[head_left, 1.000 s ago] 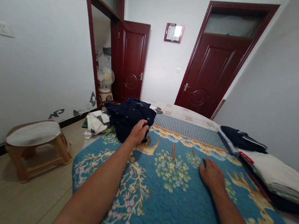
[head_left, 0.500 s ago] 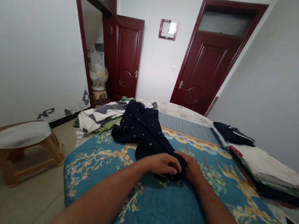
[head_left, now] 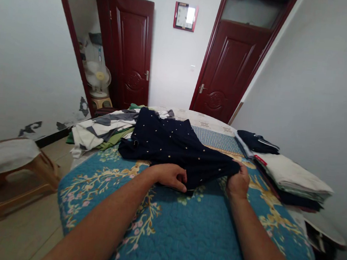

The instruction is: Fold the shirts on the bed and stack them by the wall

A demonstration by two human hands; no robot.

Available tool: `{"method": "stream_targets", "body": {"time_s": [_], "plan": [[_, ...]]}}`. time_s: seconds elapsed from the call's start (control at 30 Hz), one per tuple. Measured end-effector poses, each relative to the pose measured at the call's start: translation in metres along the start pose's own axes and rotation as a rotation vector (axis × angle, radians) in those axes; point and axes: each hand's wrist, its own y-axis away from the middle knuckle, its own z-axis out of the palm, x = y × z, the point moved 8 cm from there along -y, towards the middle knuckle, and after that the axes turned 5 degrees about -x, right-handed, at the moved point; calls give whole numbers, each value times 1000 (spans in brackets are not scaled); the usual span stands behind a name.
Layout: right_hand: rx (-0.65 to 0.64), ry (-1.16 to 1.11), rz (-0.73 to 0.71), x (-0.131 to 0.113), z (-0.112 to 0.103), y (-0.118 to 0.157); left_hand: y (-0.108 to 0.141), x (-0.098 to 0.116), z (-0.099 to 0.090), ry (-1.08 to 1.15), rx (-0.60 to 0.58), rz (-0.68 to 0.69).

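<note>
A navy shirt [head_left: 172, 140] with small light dots lies spread across the bed, its near right part pulled out to a point. My right hand [head_left: 238, 181] is closed around that corner and holds it slightly raised and taut. At the near edge of the cloth, my left hand [head_left: 172, 176] has its fingers curled on the fabric; the fingertips are partly hidden. Left of the shirt, and partly beneath it, is a loose heap of white-and-grey clothes [head_left: 96, 133] with green cloth [head_left: 114, 140].
A teal floral quilt [head_left: 200, 230] covers the bed. Folded clothes [head_left: 298, 174] are stacked at the right edge, with a dark folded garment [head_left: 256, 143] behind. A stool [head_left: 14, 159] stands on the floor at left. Beyond the bed are two dark red doors [head_left: 132, 48].
My right hand has moved right and drawn the bunched shirt part out flat. My left hand stays near the front edge. The view has shifted right and down.
</note>
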Motion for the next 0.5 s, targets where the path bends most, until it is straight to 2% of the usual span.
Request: {"method": "stream_targets", "body": {"time_s": [0.07,0.17,0.3,0.37,0.5], "plan": [[33,49,10,-5,-3,2,0,2,4,-17,-48,-9],[15,101,17,-7,-3,2,0,3,11,-16,-117,-15],[-39,95,69,7,-1,-2,4,7,15,136,-239,61],[-50,69,99,17,0,-4,8,4,3,238,-178,83],[-86,16,171,35,5,-5,21,-15,-41,362,191,22]]}}
